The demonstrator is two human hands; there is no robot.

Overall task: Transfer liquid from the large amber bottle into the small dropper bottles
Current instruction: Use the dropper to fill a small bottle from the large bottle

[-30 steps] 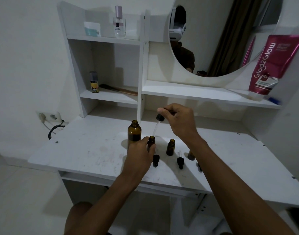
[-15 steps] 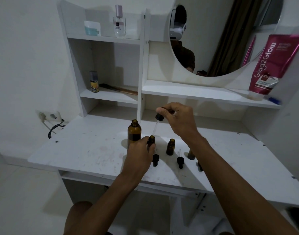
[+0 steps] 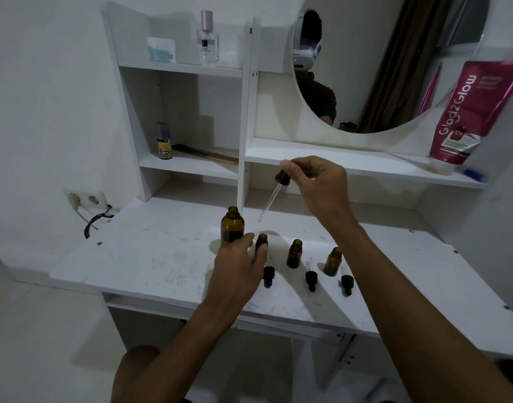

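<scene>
The large amber bottle stands uncapped on the white desk. To its right stand three small amber dropper bottles in a row: the first, the second and the third, all open. My left hand grips the first small bottle. My right hand pinches a dropper by its black bulb; its glass tube slants down-left, the tip hanging between the large bottle's mouth and the first small bottle. Three black dropper caps lie in front of the bottles.
White shelves rise behind the desk, with a perfume bottle, a small yellow bottle and a comb. A round mirror and a pink tube sit at the right. A wall socket with a cable is left.
My right hand has lifted the dropper higher and slightly right, its tip now well above the first small bottle. My left hand keeps hold of that bottle.
</scene>
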